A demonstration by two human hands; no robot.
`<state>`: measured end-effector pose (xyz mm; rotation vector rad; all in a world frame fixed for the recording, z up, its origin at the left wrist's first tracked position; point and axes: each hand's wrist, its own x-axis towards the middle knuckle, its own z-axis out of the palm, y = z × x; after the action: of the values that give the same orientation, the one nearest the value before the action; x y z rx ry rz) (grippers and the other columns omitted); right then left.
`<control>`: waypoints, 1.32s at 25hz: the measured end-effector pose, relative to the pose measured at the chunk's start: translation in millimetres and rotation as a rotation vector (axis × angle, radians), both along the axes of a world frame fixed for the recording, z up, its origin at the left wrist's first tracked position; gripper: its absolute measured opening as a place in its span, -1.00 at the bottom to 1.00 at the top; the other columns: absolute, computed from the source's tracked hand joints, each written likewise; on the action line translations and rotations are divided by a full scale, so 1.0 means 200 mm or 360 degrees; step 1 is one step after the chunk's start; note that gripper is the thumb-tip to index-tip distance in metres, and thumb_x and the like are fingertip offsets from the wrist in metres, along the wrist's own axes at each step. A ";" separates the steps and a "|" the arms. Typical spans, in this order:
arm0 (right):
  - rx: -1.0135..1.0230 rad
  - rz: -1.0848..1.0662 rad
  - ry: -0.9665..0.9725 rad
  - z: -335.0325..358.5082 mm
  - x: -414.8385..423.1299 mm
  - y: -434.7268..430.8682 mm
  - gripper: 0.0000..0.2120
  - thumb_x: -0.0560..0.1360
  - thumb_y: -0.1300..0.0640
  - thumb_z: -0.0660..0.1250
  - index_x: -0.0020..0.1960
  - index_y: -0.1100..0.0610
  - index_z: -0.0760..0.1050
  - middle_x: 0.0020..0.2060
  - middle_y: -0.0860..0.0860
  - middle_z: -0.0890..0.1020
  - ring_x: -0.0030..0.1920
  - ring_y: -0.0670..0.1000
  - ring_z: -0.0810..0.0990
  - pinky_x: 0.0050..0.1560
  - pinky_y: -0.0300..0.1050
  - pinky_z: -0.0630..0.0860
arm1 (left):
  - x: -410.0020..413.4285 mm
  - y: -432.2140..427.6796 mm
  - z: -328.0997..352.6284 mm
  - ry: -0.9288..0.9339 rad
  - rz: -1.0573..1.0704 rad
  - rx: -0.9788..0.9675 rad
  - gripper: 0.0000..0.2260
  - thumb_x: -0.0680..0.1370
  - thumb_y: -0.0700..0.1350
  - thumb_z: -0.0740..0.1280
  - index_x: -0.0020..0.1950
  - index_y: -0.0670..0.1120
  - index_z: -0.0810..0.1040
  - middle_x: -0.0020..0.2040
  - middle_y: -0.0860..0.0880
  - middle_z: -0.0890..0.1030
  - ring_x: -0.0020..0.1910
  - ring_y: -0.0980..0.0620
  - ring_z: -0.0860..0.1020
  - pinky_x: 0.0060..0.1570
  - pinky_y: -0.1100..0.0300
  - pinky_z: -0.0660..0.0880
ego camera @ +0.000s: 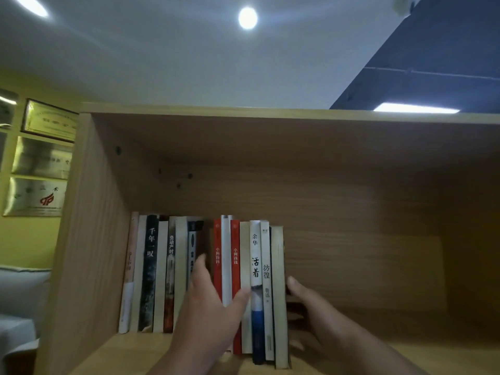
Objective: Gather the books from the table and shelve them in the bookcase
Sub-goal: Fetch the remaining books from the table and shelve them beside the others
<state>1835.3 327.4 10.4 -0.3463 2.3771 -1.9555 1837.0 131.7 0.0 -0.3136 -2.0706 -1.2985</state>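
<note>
The bookcase [89,212] fills the view, and the books stand upright on its shelf board [130,353] in two sets with a narrow gap between them. The left set of books [159,274] stands against the bookcase's left wall. The right set of books [251,288] runs from a red spine [217,255] to a plain beige book [278,280] at its right end and stands nearer the front edge of the shelf than the left set.

The left hand [205,301] reaches into the gap. Its grip is spread: the straight fingers [201,266] lie along the left face of the red spine, and the thumb [242,296] stretches rightward across the fronts of the red and white spines, its tip on a pale one. The right set thus sits just to the right of this palm, touching it.

The right hand [311,312] is on the other side, against the right face of the beige book. Its grip looks loosely spread, with the fingers laid towards the cover rather than wrapped round anything, though shadow hides part of the contact. The right set stands between the two hands. To the right of the right hand the shelf is bare wood.

On the yellow wall left of the bookcase hang framed plaques [40,163], and a round ceiling light [247,18] shines above.
</note>
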 end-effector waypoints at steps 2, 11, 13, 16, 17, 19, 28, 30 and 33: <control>0.0271 0.0121 0.0022 -0.02 -0.01 0.02 -0.31 0.34 -0.28 0.52 0.41 -0.16 0.42 0.27 -0.09 0.63 0.25 -0.04 0.64 0.25 -0.06 0.59 | -0.04 -0.10 0.02 -0.0123 -0.0087 -0.0173 -0.16 0.46 0.02 0.50 0.58 0.19 0.06 0.31 0.19 0.41 0.28 0.14 0.47 0.30 0.04 0.50; 0.0688 -0.0012 0.0365 0.01 -0.05 -0.14 -0.02 0.28 -0.05 0.62 0.54 -0.29 0.16 0.27 -0.21 0.57 0.28 -0.18 0.55 0.36 -0.15 0.49 | -0.12 -0.29 0.08 0.0047 0.0246 -0.1502 0.34 0.14 0.61 0.25 0.15 0.05 -0.85 0.19 0.03 -0.85 0.15 0.12 -0.82 0.42 -0.01 -0.44; 0.0718 0.0053 0.0437 0.01 -0.07 -0.17 0.03 0.27 -0.06 0.62 0.56 -0.31 0.08 0.29 -0.26 0.52 0.28 -0.23 0.52 0.34 -0.23 0.47 | -0.15 -0.33 0.11 0.0002 0.0154 -0.1602 0.30 0.25 0.53 0.34 0.10 0.15 -0.86 0.16 0.10 -0.86 0.11 0.15 -0.83 0.40 0.01 -0.44; 0.0713 0.0108 0.0497 0.00 -0.16 -0.20 0.03 0.31 -0.02 0.62 0.51 -0.36 0.02 0.25 -0.31 0.49 0.16 -0.37 0.55 0.04 -0.47 0.49 | -0.23 -0.37 0.09 0.0137 0.0187 -0.1604 0.28 0.30 0.49 0.35 0.14 0.18 -0.85 0.20 0.09 -0.84 0.19 0.13 -0.79 0.38 0.18 -0.52; 0.0689 0.0121 0.0512 -0.01 -0.18 -0.21 0.03 0.31 -0.01 0.62 0.49 -0.39 0.00 0.25 -0.31 0.49 0.14 -0.39 0.55 -0.02 -0.50 0.49 | -0.27 -0.39 0.07 0.0265 0.0231 -0.1619 0.28 0.28 0.51 0.33 0.27 0.15 -0.79 0.29 0.05 -0.80 0.29 0.10 -0.74 0.39 0.25 -0.54; 0.0676 0.0115 0.0550 -0.04 -0.26 -0.23 0.03 0.29 -0.03 0.61 0.48 -0.39 -0.01 0.29 -0.31 0.46 0.21 -0.34 0.54 0.06 -0.47 0.50 | -0.33 -0.42 0.06 0.0363 0.0361 -0.1726 0.31 0.15 0.61 0.23 0.61 -0.01 -0.36 0.58 -0.13 -0.44 0.55 -0.05 -0.40 0.50 0.16 -0.39; 0.0648 0.0148 0.0631 -0.12 -0.52 -0.19 0.23 0.11 -0.31 0.65 0.57 -0.35 -0.04 0.47 -0.26 0.39 0.47 -0.18 0.37 0.49 0.03 0.38 | -0.38 -0.42 0.01 0.0908 0.0388 -0.2010 -0.02 0.38 0.44 0.26 0.64 -0.06 0.09 0.64 -0.17 0.15 0.61 -0.16 0.07 0.45 -0.13 0.08; 0.0720 0.0141 0.0583 -0.10 -0.52 -0.17 0.21 0.12 -0.45 0.55 0.57 -0.36 -0.08 0.51 -0.23 0.31 0.50 -0.15 0.31 0.51 0.02 0.35 | -0.37 -0.37 0.05 0.1075 0.0395 -0.1968 -0.15 0.39 0.37 0.30 0.58 -0.03 0.28 0.58 -0.12 0.30 0.57 -0.10 0.18 0.41 -0.12 0.14; 0.0611 0.0065 0.0526 -0.06 -0.50 -0.14 0.02 0.19 -0.51 0.44 0.54 -0.38 0.06 0.48 -0.19 0.39 0.45 -0.09 0.42 0.45 0.03 0.42 | -0.39 -0.32 0.08 0.1020 0.0451 -0.1928 -0.19 0.37 0.39 0.29 0.53 0.00 0.36 0.54 -0.07 0.37 0.54 -0.05 0.20 0.41 -0.12 0.12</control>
<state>1735.5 298.4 -1.0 -0.7326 2.8417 -1.4690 1758.2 67.7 15.1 -0.7791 -1.9494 0.3414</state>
